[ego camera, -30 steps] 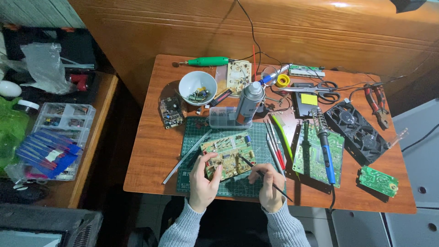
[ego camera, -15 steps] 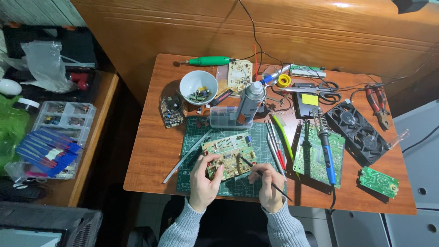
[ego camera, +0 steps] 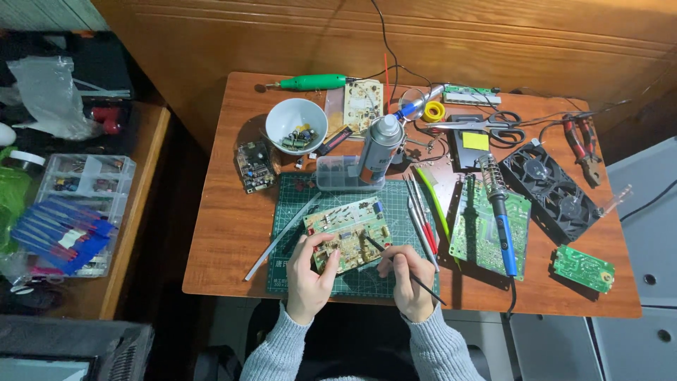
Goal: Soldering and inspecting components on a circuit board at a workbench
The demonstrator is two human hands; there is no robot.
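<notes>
two hands on a circuit board, thin tool at its face

left hand [ego camera: 308,276] is curled onto the near edge of the tan circuit board [ego camera: 348,233], fingers closed on its lower left corner, pinning it to the green cutting mat [ego camera: 338,212]. right hand [ego camera: 411,280] is closed in a pen grip round a thin dark tool [ego camera: 402,268], tip angled up and left onto the board's right half, tail sticking out low right past the knuckles. grey sleeves run off the bottom of the view.

the board sits tilted in the middle of the mat, near the front edge of the wooden surface [ego camera: 233,233]. just right of it, a bunch of slim hand tools [ego camera: 422,215] lies on the mat's edge, then a green circuit board [ego camera: 489,228] with a blue-handled soldering iron [ego camera: 501,226] across it. behind the mat, a clear plastic box [ego camera: 338,173] and a spray can [ego camera: 379,149] stand touching. further back left, a white bowl [ego camera: 296,125] of small parts, with a green rotary tool [ego camera: 314,82] at the far edge. off right, a black twin fan unit [ego camera: 553,190], scissors [ego camera: 486,124], red-handled pliers [ego camera: 582,144], and a small green board [ego camera: 583,268] near the corner.
</notes>
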